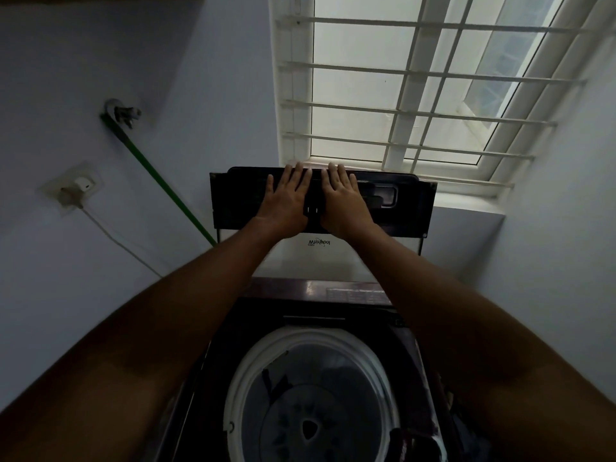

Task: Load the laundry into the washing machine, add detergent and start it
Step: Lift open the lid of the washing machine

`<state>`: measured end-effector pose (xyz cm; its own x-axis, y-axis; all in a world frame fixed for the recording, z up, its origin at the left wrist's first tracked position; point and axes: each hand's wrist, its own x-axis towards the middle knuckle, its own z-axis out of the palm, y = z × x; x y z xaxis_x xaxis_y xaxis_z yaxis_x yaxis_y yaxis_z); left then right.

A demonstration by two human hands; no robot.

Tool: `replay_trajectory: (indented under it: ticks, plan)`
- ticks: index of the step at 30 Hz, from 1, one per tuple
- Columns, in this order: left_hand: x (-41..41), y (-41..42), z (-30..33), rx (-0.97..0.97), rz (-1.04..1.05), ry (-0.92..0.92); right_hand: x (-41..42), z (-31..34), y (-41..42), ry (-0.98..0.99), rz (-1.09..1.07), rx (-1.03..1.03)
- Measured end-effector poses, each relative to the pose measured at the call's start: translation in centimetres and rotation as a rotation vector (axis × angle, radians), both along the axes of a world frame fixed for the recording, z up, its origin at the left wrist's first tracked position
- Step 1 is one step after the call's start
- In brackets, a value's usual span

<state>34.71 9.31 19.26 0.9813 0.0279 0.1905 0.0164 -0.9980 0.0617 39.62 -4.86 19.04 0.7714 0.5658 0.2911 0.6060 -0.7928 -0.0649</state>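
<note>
The far lid (240, 201) is being held up by flat left hand (286, 198) and right hand (343, 198); the drum (313, 405) likely needs laundry next.

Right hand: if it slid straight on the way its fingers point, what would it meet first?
The right hand lies flat on the raised lid; just past the lid's top edge, it would probably meet the window grille, though depth is unclear.

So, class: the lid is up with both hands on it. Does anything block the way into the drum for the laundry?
Nothing visible does. The left hand and right hand lie flat on the raised lid, well behind the drum. The drum's mouth is uncovered, with only a dark item low inside it.
</note>
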Motion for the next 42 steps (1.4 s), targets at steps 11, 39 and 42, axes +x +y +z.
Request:
replay_trajectory:
  ticks: [11,39,42]
  plan:
    - [-6.2,-0.3,0.3,-0.046,-0.031,-0.098,-5.1,-0.6,-1.9,-0.089,0.046,0.089]
    - [-13.9,-1.8,1.9,-0.342,-0.046,-0.344,-11.7,0.4,-3.4,-0.063,0.064,0.354]
    - [-13.9,-3.1,0.3,-0.387,-0.083,-0.297,-12.3,-0.9,-4.8,-0.026,0.022,0.37]
